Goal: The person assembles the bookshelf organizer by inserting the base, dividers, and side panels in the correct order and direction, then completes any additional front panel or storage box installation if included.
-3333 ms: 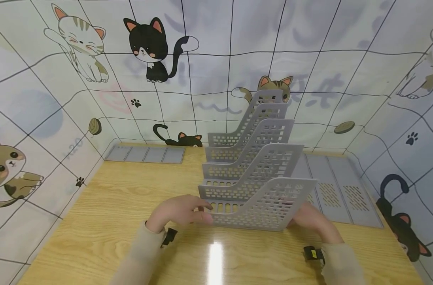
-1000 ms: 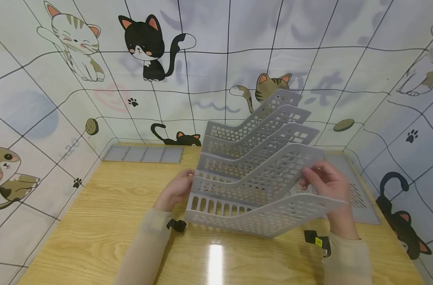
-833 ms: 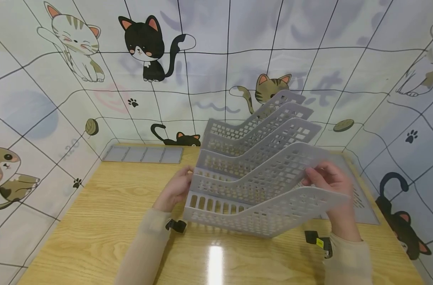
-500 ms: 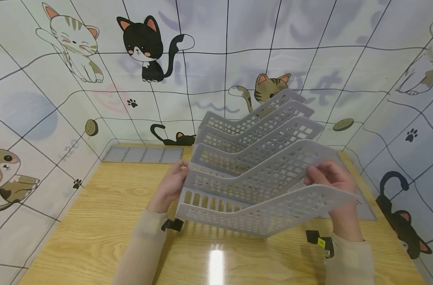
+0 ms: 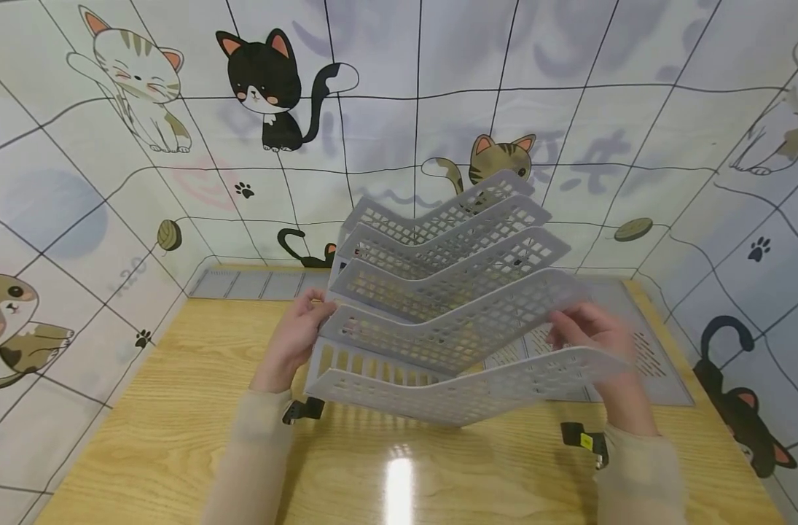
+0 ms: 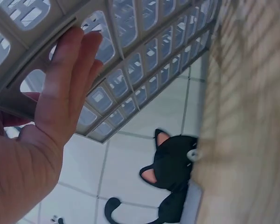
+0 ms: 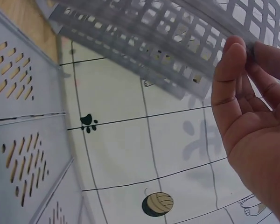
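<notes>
The grey rack [image 5: 399, 337] could slip and bang down on the table [image 5: 189, 386]. It is tilted over the middle of the table, and its left end is up off the wood. I cannot tell if its lowest corner, near and in the middle, touches the wood.

The left hand [image 5: 296, 332] grips the low left end, with the thumb on top and the fingers lying nearly straight under the floor of the rack. The right hand [image 5: 595, 339] has just a small pinch, thumb and finger almost together on the tall right edge of one thin side [image 5: 503, 321], the second from the near end. All that pull on one thin side might bend it or pop it loose, I think. If the pinch slid off, the right end could drop. The rack might also bump the flat right board [image 5: 628, 297], which lies close by on the far right.

The rack has five sides, so it makes four slots in a row from near to far. I see no books or papers in them. The near slot shows its floor [image 5: 380, 367], full of long holes. The flat left board [image 5: 248, 283] lies on the far left, partly behind the rack.
</notes>
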### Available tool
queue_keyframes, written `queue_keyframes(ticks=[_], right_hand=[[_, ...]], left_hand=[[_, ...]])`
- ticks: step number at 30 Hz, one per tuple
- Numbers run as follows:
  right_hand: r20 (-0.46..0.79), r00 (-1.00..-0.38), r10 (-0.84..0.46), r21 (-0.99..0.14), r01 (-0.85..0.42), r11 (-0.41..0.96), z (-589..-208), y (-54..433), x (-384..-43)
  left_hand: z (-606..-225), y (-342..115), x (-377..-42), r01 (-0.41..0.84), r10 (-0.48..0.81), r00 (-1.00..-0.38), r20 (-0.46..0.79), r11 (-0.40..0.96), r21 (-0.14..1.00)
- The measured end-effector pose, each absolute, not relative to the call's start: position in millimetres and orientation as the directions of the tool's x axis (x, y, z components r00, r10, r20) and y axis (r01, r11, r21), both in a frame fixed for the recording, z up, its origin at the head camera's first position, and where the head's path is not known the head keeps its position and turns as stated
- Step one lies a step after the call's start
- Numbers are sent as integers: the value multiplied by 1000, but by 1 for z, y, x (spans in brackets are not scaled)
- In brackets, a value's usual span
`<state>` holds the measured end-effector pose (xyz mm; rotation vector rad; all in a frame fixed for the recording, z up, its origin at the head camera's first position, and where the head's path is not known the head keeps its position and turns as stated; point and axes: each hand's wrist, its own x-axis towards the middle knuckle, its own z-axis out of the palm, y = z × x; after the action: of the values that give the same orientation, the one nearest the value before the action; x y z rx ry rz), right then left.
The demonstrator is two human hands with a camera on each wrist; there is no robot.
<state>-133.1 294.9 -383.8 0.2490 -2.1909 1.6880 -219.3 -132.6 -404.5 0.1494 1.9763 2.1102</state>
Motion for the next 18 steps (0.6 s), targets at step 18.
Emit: queue_keyframes(ticks=[18], right_hand=[[104,-994,42,-859,-69,507,-418,316,-147]], left_hand=[[-367,-163,-204,-112,89,-991,-102,-120,986]])
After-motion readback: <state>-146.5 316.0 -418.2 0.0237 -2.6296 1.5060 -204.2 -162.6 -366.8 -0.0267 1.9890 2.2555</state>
